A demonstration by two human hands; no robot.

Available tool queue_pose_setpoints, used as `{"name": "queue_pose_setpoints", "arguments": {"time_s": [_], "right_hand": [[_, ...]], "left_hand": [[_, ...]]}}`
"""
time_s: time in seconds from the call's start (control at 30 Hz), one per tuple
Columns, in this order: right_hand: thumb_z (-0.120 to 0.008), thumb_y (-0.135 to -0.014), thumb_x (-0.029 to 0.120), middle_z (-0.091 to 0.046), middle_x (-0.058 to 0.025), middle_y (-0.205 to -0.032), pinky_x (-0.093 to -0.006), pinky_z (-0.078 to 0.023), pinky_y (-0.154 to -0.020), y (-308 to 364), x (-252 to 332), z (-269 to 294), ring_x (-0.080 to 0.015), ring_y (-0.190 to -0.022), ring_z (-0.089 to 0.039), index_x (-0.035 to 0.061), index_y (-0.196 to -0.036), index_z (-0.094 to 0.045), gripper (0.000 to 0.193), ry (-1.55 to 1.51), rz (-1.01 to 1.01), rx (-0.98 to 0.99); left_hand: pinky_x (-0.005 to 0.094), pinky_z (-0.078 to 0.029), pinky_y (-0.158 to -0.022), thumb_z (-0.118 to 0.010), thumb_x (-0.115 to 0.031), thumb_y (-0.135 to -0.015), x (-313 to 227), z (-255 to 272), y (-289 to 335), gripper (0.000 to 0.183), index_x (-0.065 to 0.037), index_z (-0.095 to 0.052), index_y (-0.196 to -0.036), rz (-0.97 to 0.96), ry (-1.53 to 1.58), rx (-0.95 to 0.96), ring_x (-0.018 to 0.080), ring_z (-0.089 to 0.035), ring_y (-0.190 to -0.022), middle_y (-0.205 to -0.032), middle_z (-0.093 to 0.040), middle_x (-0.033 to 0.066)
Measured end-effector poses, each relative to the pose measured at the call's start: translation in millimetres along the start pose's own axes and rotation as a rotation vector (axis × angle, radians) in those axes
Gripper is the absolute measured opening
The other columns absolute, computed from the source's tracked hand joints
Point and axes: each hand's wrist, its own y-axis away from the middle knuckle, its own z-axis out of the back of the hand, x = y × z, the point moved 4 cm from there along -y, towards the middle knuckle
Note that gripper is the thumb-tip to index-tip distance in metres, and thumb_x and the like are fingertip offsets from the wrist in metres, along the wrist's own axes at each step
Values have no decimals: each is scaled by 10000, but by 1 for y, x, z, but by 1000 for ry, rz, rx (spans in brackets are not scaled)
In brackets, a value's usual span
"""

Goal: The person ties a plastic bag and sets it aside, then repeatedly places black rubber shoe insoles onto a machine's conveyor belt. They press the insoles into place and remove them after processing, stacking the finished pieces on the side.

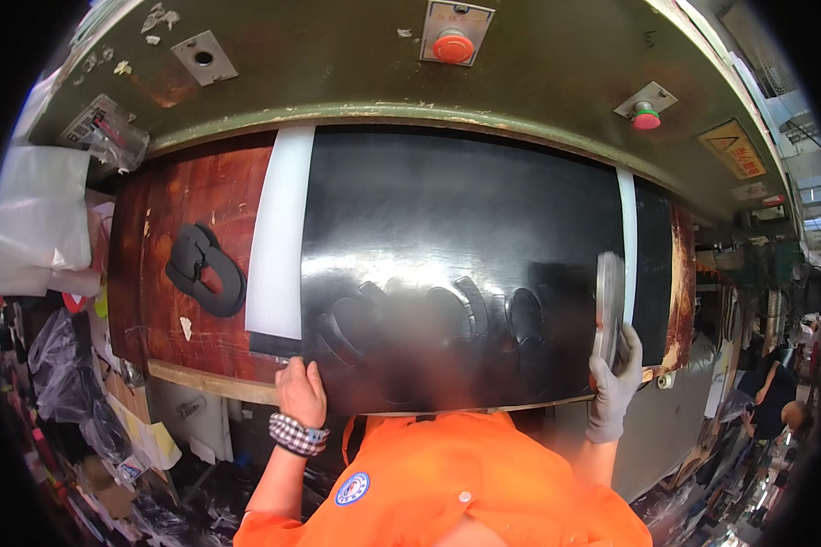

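A glossy black sheet (465, 201) covers the middle of the work surface, with several curved outlines pressed or cut into its near part. At its near left corner, my bare left hand (301, 392) has its fingers curled closed on the sheet's edge; the fingertips are partly hidden. My right hand (615, 383), in a grey glove, is closed around the near end of a narrow metal cutting die (609, 296). The die stands over the sheet's right edge, seen side on. Beneath the black sheet, a white layer (281, 232) shows at the left.
On the reddish-brown board (146, 310) at the left lie black sole-shaped pieces (206, 270). Across the far side runs a green machine beam (337, 64) with a red push button (452, 47) and a smaller red button (646, 117). Clear plastic bags (46, 219) hang at far left.
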Motion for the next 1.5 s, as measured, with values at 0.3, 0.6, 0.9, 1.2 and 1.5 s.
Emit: {"name": "queue_pose_setpoints", "arguments": {"time_s": [0.3, 0.6, 0.9, 1.2, 1.5], "right_hand": [[-861, -617, 316, -589, -184, -1266, -415, -435, -1029, -43, 43, -230, -310, -1193, -545, 35, -1326, -556, 822, 184, 454, 459], [-845, -642, 378, -477, -255, -1339, -508, -411, -1011, -44, 31, -311, -435, -1179, -471, 61, -1337, -519, 831, 489, 825, 389], [-579, -962, 65, -670, -151, -984, -350, -512, -805, -216, 88, -141, -265, -891, -641, -17, -1023, -657, 128, 286, 814, -277], [-505, -1000, 74, -530, -119, -816, -345, -430, -686, -274, 110, -123, -248, -736, -508, -3, -887, -586, 159, 361, 838, -298], [-731, -874, 254, -660, -165, -969, -423, -504, -812, -249, -25, -38, -331, -905, -638, 13, -1042, -670, 300, 610, 310, -440]], "left_hand": [[526, -418, -634, -528, -143, -968, 8, -18, 15, 168, 17, -579, -969, -53, 142, -193, 442, -558, -693, -732, -595, 235], [504, -414, -607, -540, -100, -934, -2, -18, -10, 126, 14, -581, -898, -74, 130, -255, 425, -551, -632, -682, -570, 217], [536, -414, -634, -495, -160, -994, -17, -25, -98, 211, 20, -599, -953, -56, 125, -288, 460, -555, -693, -746, -603, 252], [539, -411, -624, -465, -196, -1034, -35, -33, -215, 253, 7, -582, -940, -74, 131, -306, 467, -557, -693, -726, -583, 257], [529, -422, -586, -483, -222, -1037, -35, -28, -216, 251, -29, -563, -897, -2, 153, -309, 467, -573, -662, -716, -603, 239]]}}
